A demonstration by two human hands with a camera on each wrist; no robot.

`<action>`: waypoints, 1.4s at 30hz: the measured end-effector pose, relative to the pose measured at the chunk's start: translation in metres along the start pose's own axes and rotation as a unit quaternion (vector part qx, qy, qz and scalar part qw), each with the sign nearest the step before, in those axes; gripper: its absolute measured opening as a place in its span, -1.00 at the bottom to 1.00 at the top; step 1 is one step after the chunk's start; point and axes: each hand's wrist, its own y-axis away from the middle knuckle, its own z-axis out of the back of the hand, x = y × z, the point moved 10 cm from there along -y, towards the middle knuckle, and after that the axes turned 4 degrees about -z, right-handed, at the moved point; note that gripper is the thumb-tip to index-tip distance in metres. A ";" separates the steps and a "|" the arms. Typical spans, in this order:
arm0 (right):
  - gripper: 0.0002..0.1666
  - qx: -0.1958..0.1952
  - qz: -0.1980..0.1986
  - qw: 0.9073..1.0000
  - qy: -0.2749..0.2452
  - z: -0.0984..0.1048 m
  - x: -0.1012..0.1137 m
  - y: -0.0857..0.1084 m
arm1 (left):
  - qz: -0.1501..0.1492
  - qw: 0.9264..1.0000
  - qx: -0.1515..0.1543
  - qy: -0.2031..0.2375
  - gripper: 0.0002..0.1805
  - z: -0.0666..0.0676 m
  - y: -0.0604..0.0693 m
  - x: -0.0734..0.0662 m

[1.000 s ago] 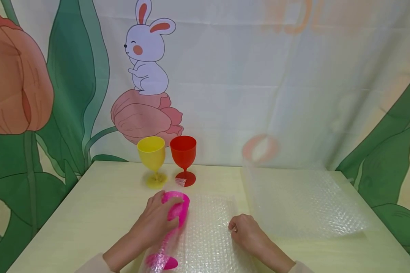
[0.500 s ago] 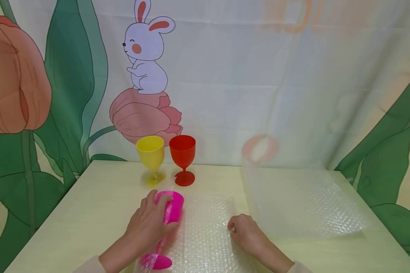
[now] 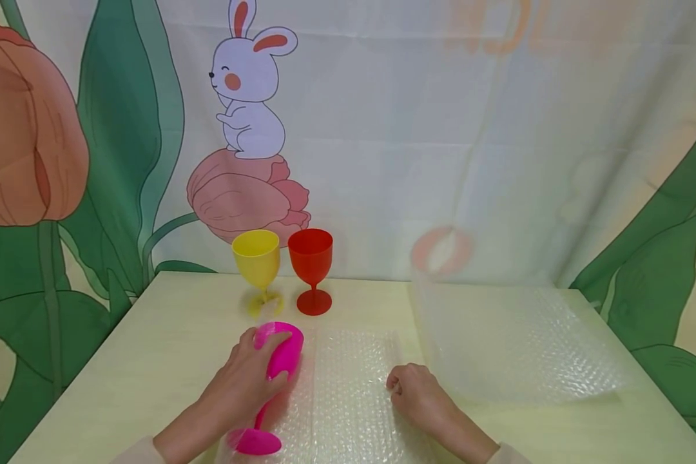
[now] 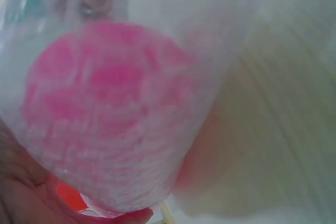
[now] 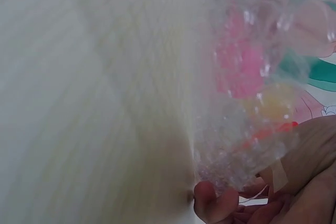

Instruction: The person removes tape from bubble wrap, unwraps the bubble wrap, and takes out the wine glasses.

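Note:
A bright pink plastic goblet [image 3: 286, 354] lies tilted on a sheet of bubble wrap [image 3: 354, 393], its round foot towards me. My left hand [image 3: 245, 380] grips its bowl, thumb on the near side and fingers over the rim. In the left wrist view, bubble wrap [image 4: 121, 145] veils the pink goblet [image 4: 113, 77]. At the sheet's right edge, my right hand [image 3: 419, 393] is curled and pinches the wrap. In the right wrist view, thumb and fingers of the right hand [image 5: 294, 192] meet at the wrap's edge [image 5: 231, 166].
Behind the pink goblet stand a yellow goblet [image 3: 256, 261] and a red goblet [image 3: 311, 258], both upright. Another bubble wrap sheet [image 3: 516, 348] lies on the right of the pale table [image 3: 127, 374]. A printed curtain [image 3: 371, 129] hangs along the back edge.
My left hand has moved left with the pink goblet. The wrap's clear flap has shifted from before the red goblet's foot to before the yellow one's. The right hand has stayed put.

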 end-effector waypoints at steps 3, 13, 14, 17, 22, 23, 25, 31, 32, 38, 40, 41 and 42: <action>-0.79 -0.003 0.003 1.000 0.005 0.001 0.001 0.001 | 0.001 1.000 -0.003 0.002 -0.15 -0.002 0.001 0.003; -0.80 0.002 0.002 1.000 0.024 0.001 0.005 0.002 | -0.013 0.999 -0.029 -0.021 0.12 0.000 0.002 0.015; -0.80 0.001 0.001 1.000 0.026 0.001 0.005 0.002 | -0.015 0.999 -0.033 -0.019 0.12 0.001 0.002 0.015; -0.81 -0.002 0.002 0.999 0.037 0.001 0.006 0.003 | -0.019 0.999 -0.044 -0.012 0.10 0.003 0.003 0.015; -0.83 -0.004 0.001 0.999 0.053 -0.001 0.005 0.001 | -0.037 0.995 -0.083 -0.042 0.06 0.013 0.008 0.011; -0.83 -0.005 0.001 0.998 0.057 -0.002 0.005 0.001 | -0.041 0.993 -0.094 -0.053 0.05 0.016 0.009 0.010; -0.83 -0.003 -0.002 0.998 0.060 -0.002 0.005 0.000 | -0.048 0.990 -0.115 -0.073 0.05 0.022 0.011 0.010; -0.81 0.000 0.004 0.998 0.061 -0.002 0.005 0.001 | -0.053 0.983 -0.138 -0.105 0.06 0.031 0.014 0.011; -0.81 0.000 0.006 0.998 0.062 -0.002 0.006 0.001 | -0.051 0.984 -0.135 -0.105 0.07 0.031 0.014 0.012; -0.82 0.008 0.004 0.998 0.061 -0.001 0.007 0.000 | 0.003 0.997 -0.069 -0.030 0.16 0.020 0.009 0.027; -0.83 0.009 0.001 0.998 0.063 -0.001 0.007 0.000 | 0.023 0.998 -0.056 -0.005 0.17 0.018 0.008 0.031; -0.83 0.009 0.000 0.998 0.065 -0.001 0.006 -0.001 | 0.030 0.998 -0.052 0.003 0.18 0.018 0.008 0.033; -0.83 0.009 -0.001 0.998 0.066 -0.001 0.006 -0.001 | 0.035 0.998 -0.050 0.007 0.18 0.018 0.008 0.034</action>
